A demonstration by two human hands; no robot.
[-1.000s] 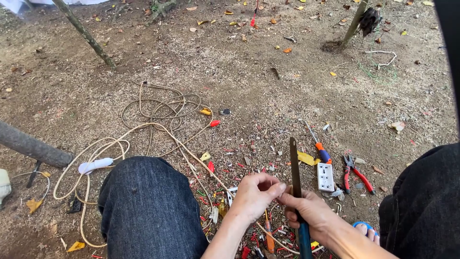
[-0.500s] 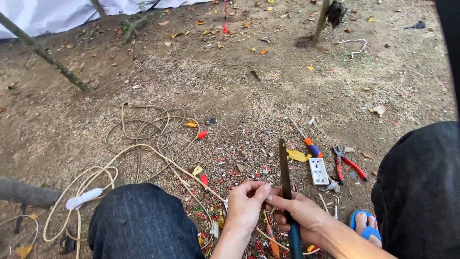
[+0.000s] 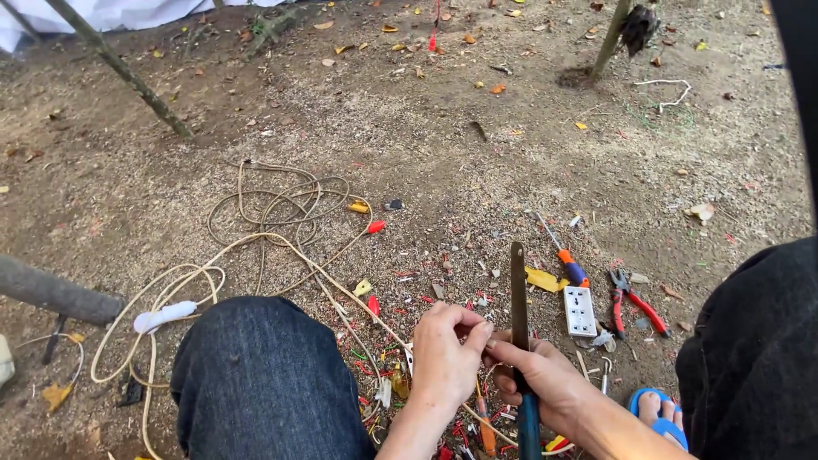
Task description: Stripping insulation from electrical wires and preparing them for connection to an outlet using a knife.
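Head view: right hand (image 3: 545, 379) fingers clench a knife (image 3: 518, 298) upright; left hand (image 3: 447, 353) fingers pinch its wire (image 3: 247, 247)

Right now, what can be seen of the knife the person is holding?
The knife has a long, narrow, dark blade that looks like worn metal, and a blue handle at the bottom edge of the view. It stands nearly upright, tip pointing away from the person. The right hand grips it where blade meets handle; the left hand pinches something thin beside the blade's lower part. Whether it is a wire is too small to tell.
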